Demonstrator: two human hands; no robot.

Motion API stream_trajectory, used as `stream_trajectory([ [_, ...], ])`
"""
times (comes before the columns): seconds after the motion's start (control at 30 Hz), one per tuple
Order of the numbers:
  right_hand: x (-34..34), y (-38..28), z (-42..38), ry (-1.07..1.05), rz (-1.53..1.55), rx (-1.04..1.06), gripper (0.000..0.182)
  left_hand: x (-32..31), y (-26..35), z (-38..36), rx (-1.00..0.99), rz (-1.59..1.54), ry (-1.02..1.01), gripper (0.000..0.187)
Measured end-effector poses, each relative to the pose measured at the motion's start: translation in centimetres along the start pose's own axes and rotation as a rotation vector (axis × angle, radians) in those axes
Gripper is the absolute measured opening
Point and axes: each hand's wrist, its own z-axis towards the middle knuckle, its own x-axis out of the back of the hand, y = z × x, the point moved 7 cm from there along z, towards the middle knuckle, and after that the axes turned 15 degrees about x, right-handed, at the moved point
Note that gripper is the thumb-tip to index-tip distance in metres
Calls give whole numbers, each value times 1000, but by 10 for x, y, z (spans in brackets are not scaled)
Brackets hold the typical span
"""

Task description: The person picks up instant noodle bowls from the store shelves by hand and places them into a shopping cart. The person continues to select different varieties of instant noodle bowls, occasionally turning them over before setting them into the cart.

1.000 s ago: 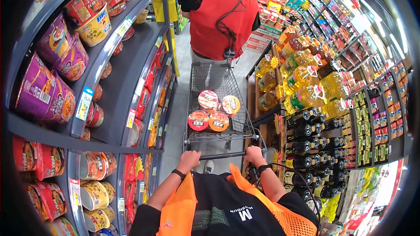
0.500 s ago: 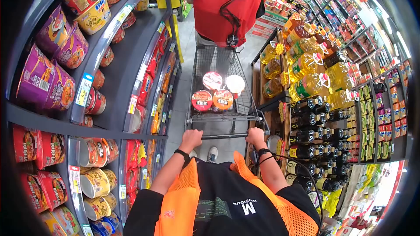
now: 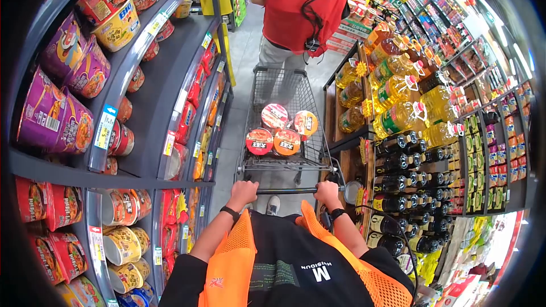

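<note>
Both of my hands grip the handlebar [image 3: 287,191] of a wire shopping cart [image 3: 318,131]. My left hand [image 3: 243,193] is wrapped round the bar's left end, and my right hand [image 3: 327,191] is closed round its right end. Several instant noodle tubs stand together inside the cart: a red tub [image 3: 259,141], an orange tub [image 3: 286,142], a pink-and-white tub [image 3: 274,116] and another with an orange lid [image 3: 305,123]. Their lids face up.
A person in a red vest [image 3: 301,8] stands just beyond the cart's front. Shelves of noodle tubs [image 3: 57,113] line the left side. On the right, a wooden rack holds oil bottles [image 3: 398,116] and dark bottles [image 3: 392,162]. Grey floor [image 3: 242,74] shows between them.
The cart's handlebar and my hands sit slightly lower in view. The tubs inside also appear lower. The person in red has shifted a little right, and glare has left one lid.
</note>
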Motion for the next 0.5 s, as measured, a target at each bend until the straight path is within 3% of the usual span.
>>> stream_trajectory([
  [0.5,11,1,8,-37,-28,7,20,7,3,3,-15,3,55,15],
])
